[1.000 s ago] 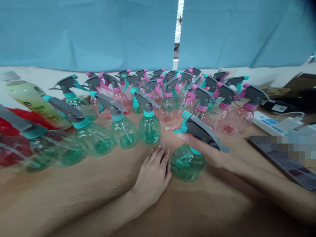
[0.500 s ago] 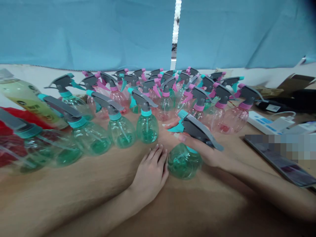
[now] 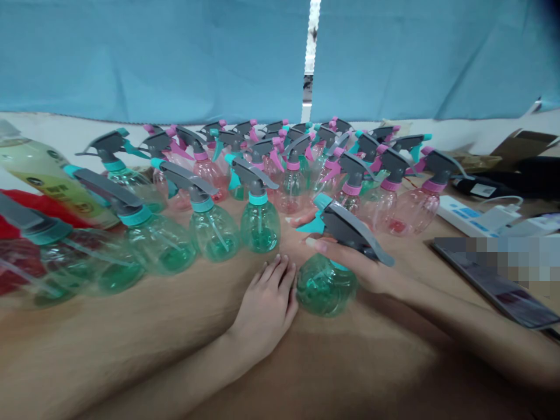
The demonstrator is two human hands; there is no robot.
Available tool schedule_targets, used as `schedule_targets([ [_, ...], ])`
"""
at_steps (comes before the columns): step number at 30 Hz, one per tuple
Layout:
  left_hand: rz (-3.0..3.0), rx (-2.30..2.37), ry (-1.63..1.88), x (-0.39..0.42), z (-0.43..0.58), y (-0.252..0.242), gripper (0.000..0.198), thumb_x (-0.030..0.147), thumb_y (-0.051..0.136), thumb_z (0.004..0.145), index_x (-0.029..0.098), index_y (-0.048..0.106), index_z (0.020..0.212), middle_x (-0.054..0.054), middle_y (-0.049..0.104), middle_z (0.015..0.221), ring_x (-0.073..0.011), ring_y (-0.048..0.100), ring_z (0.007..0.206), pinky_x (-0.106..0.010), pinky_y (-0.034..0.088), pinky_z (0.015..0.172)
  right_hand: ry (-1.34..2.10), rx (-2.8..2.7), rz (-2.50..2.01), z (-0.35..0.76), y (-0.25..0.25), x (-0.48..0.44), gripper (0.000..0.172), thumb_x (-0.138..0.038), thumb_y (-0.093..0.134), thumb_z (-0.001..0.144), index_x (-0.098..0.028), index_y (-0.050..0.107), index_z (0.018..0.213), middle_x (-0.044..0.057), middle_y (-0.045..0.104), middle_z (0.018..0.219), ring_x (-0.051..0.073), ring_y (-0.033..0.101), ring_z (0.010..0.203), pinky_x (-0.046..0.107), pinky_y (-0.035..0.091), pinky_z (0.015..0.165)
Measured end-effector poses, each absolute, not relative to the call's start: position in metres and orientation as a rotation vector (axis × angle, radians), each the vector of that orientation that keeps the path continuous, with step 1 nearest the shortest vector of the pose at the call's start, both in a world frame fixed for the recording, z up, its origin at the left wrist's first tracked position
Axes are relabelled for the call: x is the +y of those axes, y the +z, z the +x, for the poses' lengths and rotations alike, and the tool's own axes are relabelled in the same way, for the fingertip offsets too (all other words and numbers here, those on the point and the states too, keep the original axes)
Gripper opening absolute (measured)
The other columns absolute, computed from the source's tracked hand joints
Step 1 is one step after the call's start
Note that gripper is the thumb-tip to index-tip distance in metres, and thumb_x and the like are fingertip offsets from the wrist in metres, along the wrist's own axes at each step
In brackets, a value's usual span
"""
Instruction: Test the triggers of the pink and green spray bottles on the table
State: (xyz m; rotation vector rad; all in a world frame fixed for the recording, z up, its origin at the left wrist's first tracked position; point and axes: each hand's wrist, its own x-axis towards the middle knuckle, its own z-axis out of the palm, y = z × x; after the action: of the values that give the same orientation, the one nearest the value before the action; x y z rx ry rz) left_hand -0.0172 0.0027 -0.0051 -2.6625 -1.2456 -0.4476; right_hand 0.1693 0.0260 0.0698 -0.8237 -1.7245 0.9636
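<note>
Head view, from the left edge: tall pale bottle [image 3: 48, 175] with a yellowish label, just behind crumpled red material [image 3: 52, 211]. Nearer, along the wooden table [image 3: 144, 350], a slanting row of green spray bottles [image 3: 161, 251] with turquoise collars and grey heads. Behind, across the middle, a crowd of pink spray bottles [image 3: 210, 175] mixed with more green ones, in front of a blue cloth [image 3: 175, 58]. Next, nearer than the row, left hand [image 3: 266, 306] flat and palm down on the table, with fingers extended and lying close together; just beside the lower part of the held spray bottle [image 3: 326, 286], with contact or narrow gap impossible to tell. Held spray bottle right of centre, toward the front, low at the tabletop, with nozzle to the upper left. Right hand [image 3: 363, 269] wrapped around its neck from the right, with thumb along the near side and fingertips out by the turquoise trigger [image 3: 311, 224]; cannot tell any squeeze on it. Farther right, more pink bottles behind, then a white power strip [image 3: 464, 216] with a charger [image 3: 501, 219], and nearer, a dark flat device [image 3: 499, 294], partly pixelated.
</note>
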Motion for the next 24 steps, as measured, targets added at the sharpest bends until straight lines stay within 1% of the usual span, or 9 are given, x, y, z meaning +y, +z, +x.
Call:
schedule_targets([
  [3,-2.666,-1.261,-0.433,0.0025,-0.0166,-0.0046,0.041,0.017,0.044,0.09,0.002,0.052,0.127,-0.02,0.055,0.132,-0.03,0.049,0.125,-0.044,0.043,0.101,0.966,-1.724,-0.793,0.1694,0.0687,0.0273,0.023,-0.036,0.064,0.084,-0.028,0.062,0.106,-0.001,0.066,0.1,0.013,0.061,0.073,0.025,0.049,0.065],
  [8,-2.672,-1.269,-0.421,0.0023,-0.0157,-0.0023,0.039,0.017,0.042,0.091,0.002,0.053,0.126,-0.019,0.056,0.131,-0.0294,0.049,0.125,-0.043,0.041,0.102,0.985,-1.704,-0.765,0.1683,0.0669,0.0285,0.025,-0.035,0.064,0.084,-0.029,0.063,0.109,0.0,0.066,0.108,0.013,0.063,0.077,0.027,0.051,0.071],
  [11,-2.673,-1.268,-0.423,0.0022,-0.0158,-0.002,0.039,0.017,0.042,0.091,0.003,0.053,0.126,-0.019,0.056,0.132,-0.0295,0.049,0.125,-0.044,0.042,0.101,0.962,-1.693,-0.78,0.1676,0.0679,0.0267,0.026,-0.037,0.063,0.084,-0.03,0.063,0.109,0.001,0.067,0.109,0.015,0.064,0.081,0.029,0.052,0.072],
  [15,-2.678,-1.277,-0.452,0.0022,-0.016,-0.0026,0.039,0.017,0.042,0.091,0.004,0.052,0.126,-0.02,0.055,0.132,-0.0297,0.049,0.125,-0.045,0.043,0.1,0.979,-1.708,-0.804,0.169,0.0694,0.0252,0.026,-0.039,0.063,0.084,-0.031,0.063,0.109,0.001,0.068,0.105,0.015,0.063,0.075,0.03,0.052,0.069],
  [19,-2.693,-1.274,-0.456,0.0024,-0.0164,-0.003,0.039,0.017,0.042,0.09,0.003,0.052,0.126,-0.021,0.055,0.132,-0.0304,0.05,0.124,-0.045,0.043,0.1,1.011,-1.734,-0.82,0.1704,0.0682,0.0272,0.024,-0.038,0.061,0.085,-0.031,0.063,0.108,-0.001,0.067,0.09,0.015,0.061,0.069,0.03,0.051,0.065],
  [21,-2.693,-1.281,-0.471,0.0025,-0.0167,-0.0034,0.039,0.017,0.041,0.09,0.006,0.051,0.126,-0.02,0.054,0.133,-0.0298,0.049,0.125,-0.045,0.043,0.099,1.0,-1.735,-0.819,0.1699,0.0678,0.0284,0.024,-0.039,0.06,0.085,-0.03,0.063,0.107,0.0,0.067,0.092,0.015,0.061,0.07,0.03,0.05,0.064],
  [24,-2.686,-1.287,-0.487,0.0026,-0.0171,-0.0041,0.04,0.017,0.041,0.089,0.008,0.051,0.126,-0.018,0.055,0.133,-0.029,0.049,0.125,-0.045,0.043,0.099,0.987,-1.756,-0.8,0.1687,0.0692,0.0291,0.023,-0.038,0.06,0.086,-0.028,0.062,0.106,0.0,0.065,0.094,0.015,0.06,0.073,0.03,0.05,0.068],
])
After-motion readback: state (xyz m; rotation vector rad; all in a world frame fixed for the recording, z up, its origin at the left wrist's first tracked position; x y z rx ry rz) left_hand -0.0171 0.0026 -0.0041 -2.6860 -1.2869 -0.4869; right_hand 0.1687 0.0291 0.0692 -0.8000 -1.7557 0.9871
